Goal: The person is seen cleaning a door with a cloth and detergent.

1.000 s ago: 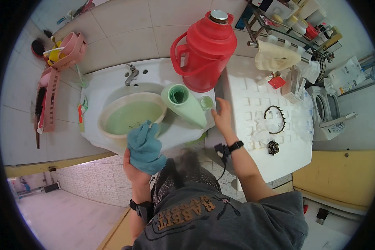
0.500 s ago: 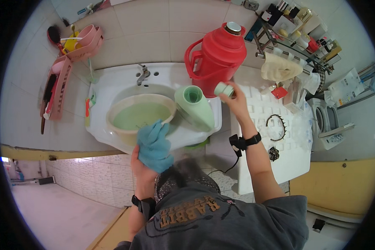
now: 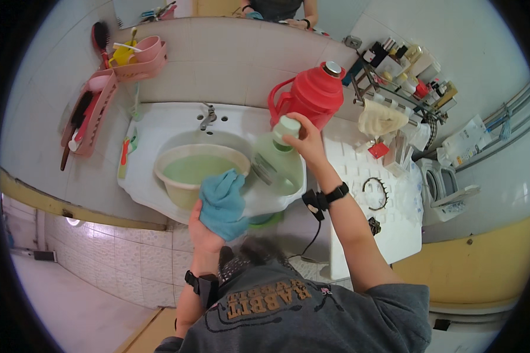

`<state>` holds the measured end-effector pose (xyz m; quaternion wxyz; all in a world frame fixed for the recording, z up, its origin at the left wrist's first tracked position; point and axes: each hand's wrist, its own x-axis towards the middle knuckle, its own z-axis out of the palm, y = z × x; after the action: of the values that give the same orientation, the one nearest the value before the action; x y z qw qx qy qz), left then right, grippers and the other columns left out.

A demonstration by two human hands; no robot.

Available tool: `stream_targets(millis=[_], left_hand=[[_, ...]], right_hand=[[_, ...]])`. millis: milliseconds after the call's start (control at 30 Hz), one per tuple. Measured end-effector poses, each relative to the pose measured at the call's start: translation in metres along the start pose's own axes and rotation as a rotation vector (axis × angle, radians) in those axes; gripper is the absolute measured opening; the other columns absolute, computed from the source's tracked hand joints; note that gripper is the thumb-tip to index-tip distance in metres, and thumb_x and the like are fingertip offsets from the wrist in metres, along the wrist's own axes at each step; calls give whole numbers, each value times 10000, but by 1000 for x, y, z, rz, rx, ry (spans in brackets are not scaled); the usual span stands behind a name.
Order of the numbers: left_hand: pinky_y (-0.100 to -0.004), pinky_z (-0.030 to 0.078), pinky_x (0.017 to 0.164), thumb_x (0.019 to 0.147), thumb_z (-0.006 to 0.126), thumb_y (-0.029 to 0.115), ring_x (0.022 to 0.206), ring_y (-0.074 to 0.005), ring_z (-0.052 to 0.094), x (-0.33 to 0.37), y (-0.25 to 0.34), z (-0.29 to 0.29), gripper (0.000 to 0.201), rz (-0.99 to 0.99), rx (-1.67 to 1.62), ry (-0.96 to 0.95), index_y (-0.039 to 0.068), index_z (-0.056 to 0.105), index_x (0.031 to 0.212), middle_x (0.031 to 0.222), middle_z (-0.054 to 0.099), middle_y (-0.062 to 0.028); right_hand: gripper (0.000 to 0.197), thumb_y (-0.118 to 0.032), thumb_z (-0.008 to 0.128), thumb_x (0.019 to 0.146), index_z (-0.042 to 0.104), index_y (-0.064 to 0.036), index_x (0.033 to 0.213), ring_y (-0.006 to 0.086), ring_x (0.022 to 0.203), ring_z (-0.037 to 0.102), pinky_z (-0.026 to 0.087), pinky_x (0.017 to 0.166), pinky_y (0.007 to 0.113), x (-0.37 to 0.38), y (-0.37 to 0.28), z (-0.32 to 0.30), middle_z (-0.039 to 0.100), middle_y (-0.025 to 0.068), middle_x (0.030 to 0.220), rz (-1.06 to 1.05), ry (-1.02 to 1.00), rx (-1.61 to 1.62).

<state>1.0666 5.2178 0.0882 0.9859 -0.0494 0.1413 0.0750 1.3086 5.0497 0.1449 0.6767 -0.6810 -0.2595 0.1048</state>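
A damp-looking blue cloth lies bunched in my left hand, held beside the rim of a pale basin that has greenish liquid in it. My right hand grips a light green cap at the mouth of a large green bottle. The bottle stands on the right side of the white sink. Whether the cap is seated on the neck I cannot tell, as the cap and my fingers cover the opening.
Behind the bottle stands a red thermos flask. A faucet rises at the back of the sink. Pink racks hang at the left, one holding brushes. To the right, a white ribbed board carries a headband below a crowded shelf.
My right hand has brought the cap from right of the bottle onto its mouth, covering the opening. The cloth stays in my left hand. The view has tilted up, showing more of the mirror.
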Motion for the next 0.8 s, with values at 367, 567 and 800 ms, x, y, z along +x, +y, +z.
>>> stream_targets(millis=[367,567,800], left_hand=[[-457,289,1011,922,293,278,1185,-318,405,-10,14,-1,453,7,-9,-39,16,355,1286,1310,403,-155],[-452,292,1010,919,303,278,1185,-315,405,-14,21,-2,454,-14,-13,-71,19,351,1289,1316,395,-150],[-447,298,1006,914,320,266,1169,-310,421,-16,26,-6,437,-76,-80,-102,18,371,1270,1296,419,-152]], right_hand=[[410,-4,587,622,526,-67,1023,319,977,494,418,827,376,10,-61,-1,512,131,1005,-170,-524,-932],[360,-99,637,648,542,-76,994,317,901,542,451,732,396,12,-71,15,555,124,951,-124,-511,-1269],[281,-247,614,718,573,-90,948,294,857,570,463,703,409,5,-69,25,579,122,893,-309,-289,-1354]])
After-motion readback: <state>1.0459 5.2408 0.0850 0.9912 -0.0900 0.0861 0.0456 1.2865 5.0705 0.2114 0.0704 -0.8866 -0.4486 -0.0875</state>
